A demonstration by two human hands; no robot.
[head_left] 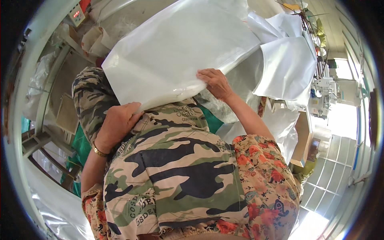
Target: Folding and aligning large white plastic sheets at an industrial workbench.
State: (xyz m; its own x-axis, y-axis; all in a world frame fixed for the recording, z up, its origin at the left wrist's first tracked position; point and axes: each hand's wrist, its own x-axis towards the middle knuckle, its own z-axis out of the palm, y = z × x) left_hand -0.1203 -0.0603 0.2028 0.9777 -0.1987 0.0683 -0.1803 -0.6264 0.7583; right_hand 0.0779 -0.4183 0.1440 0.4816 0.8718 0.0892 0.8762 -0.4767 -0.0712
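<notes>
A large piece of glossy white plastic sheeting [172,48] lies across my lap and reaches away from me. Fine lines along its right edge look like several layers, and its near edge curls up a little. My left hand [119,122], with a gold-coloured watch band on the wrist, is closed at the near left edge, the fingertips against the plastic. Farther right, my right hand [216,83] has its fingers bent over the right edge of the sheeting; its thumb is hidden. A camouflage apron [180,160] covers my lap under the plastic.
More white plastic sheets [286,68] are heaped at the right, above a cardboard box [303,138]. At the far left stand a metal frame [50,92] and a small control box [76,15] with a red display. Sewing-machine-like equipment [326,92] stands at the far right.
</notes>
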